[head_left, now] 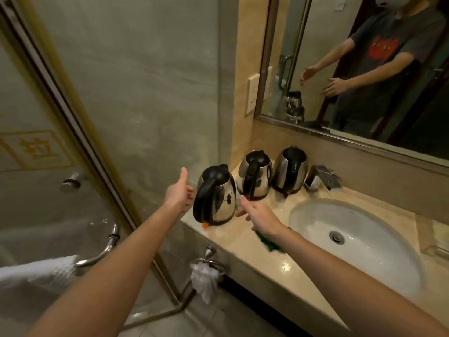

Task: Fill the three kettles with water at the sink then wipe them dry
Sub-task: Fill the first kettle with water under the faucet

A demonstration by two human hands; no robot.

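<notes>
Left hand (pixel 178 190) and right hand (pixel 257 212) hover open, empty, flanking nearest kettle (pixel 223 200).

Dim, warm yellowish light from above fills the bathroom as we look down: small hard glints mark the polished counter (pixel 286 266), streaked reflections run over the steel kettles (pixel 223 200), and the white sink (pixel 315 220) is the brightest surface. We see soft, grainy detail throughout, motion smear on the right hand (pixel 256 212), a murky mirror (pixel 303 57), and wide-angle bending of the door frame (pixel 58 98) at the left edge.
</notes>
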